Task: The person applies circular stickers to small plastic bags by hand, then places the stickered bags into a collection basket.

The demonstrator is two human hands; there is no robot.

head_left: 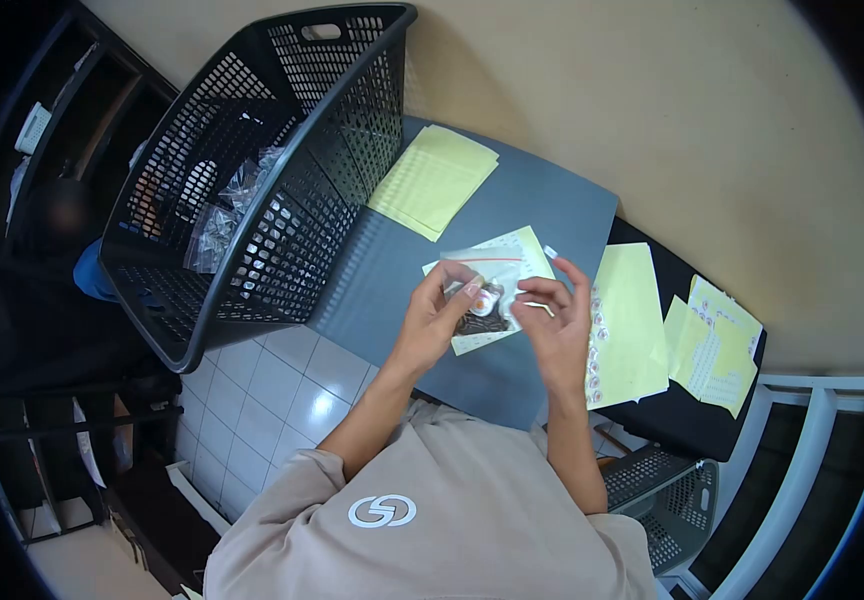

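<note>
Both my hands hold a small clear zip bag (487, 285) with a red seal line and dark contents, just above the grey table (402, 270). My left hand (442, 315) pinches its left side, the thumb pressing a round sticker near the bag's middle. My right hand (557, 325) grips the right edge with fingers curled. A yellow sheet (524, 245) lies under the bag.
A big black mesh basket (262, 170) with several clear bags inside stands at the table's left. Yellow sheets (434, 178) lie at the far side. Sticker sheets (627, 325) and yellow papers (714, 345) rest on a black surface at right. A smaller basket (667, 505) sits below.
</note>
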